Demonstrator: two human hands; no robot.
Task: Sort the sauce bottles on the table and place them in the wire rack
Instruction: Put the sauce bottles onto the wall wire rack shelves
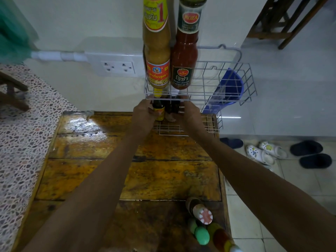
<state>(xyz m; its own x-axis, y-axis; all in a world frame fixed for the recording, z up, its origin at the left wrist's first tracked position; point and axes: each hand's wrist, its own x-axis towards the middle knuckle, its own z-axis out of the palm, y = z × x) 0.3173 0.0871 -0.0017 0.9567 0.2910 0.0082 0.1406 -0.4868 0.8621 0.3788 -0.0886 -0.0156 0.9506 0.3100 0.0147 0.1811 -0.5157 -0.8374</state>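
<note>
Hands [164,111] clasped around two small dark glass bottles [166,108] under the thin-wired white rack [227,82], above glossy worn wood.

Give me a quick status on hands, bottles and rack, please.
Left hand on yellow-capped bottle; right hand on dark bottle, under rack. Three bottles wait. Nothing in the way.

a single head-worn wide-angle view looks forward and steeply down along both outstretched forearms, over the worn yellow-brown wooden table [169,177], close to the white wire rack [227,82] at its far end.
</note>
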